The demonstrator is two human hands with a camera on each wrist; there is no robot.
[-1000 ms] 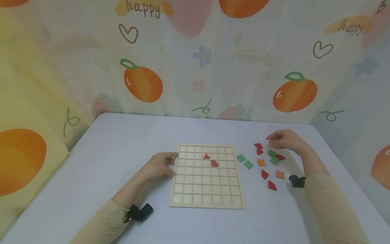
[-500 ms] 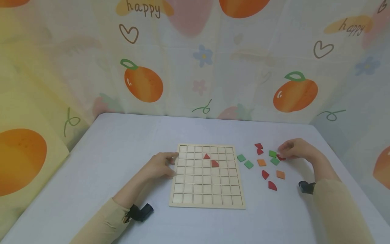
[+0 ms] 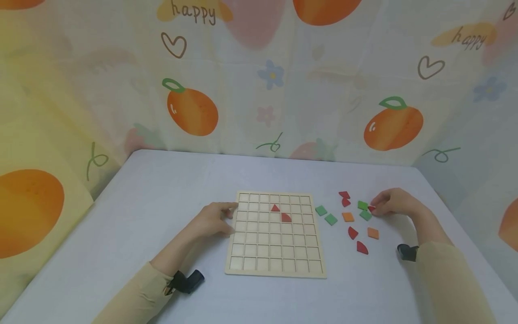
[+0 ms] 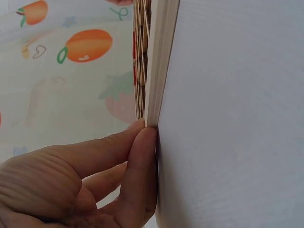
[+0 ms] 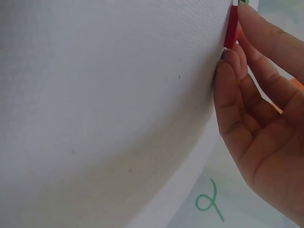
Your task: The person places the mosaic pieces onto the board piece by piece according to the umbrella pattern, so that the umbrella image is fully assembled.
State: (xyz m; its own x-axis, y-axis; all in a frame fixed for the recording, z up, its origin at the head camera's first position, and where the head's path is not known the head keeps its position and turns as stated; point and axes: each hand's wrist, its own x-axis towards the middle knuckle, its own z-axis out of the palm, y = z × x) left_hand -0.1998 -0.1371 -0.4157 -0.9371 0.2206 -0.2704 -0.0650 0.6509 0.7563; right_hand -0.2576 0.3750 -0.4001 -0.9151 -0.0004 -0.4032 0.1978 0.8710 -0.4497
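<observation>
In the head view my left hand (image 3: 209, 219) touches the left edge of a pale wooden grid board (image 3: 263, 251), index finger and thumb set apart along it. In the left wrist view the fingertips (image 4: 142, 140) press against the board's edge (image 4: 159, 66). A red triangle tile (image 3: 275, 208) and a red quarter-circle tile (image 3: 286, 218) lie in the board's cells. At the right, my right hand (image 3: 395, 202) has thumb and fingers around another red tile (image 5: 231, 27), its shape partly hidden. A green tile (image 3: 366, 215) lies close by those fingertips.
Between board and right hand lie loose tiles: green squares (image 3: 331, 219), orange squares (image 3: 348, 217) and several red pieces (image 3: 362, 247). The white table (image 3: 182, 180) meets a fruit-printed cloth (image 3: 243, 112) at the back.
My right hand has moved right and toward me, from beyond the green tiles down to the red tile beside them. My left hand stays at the board's edge.
</observation>
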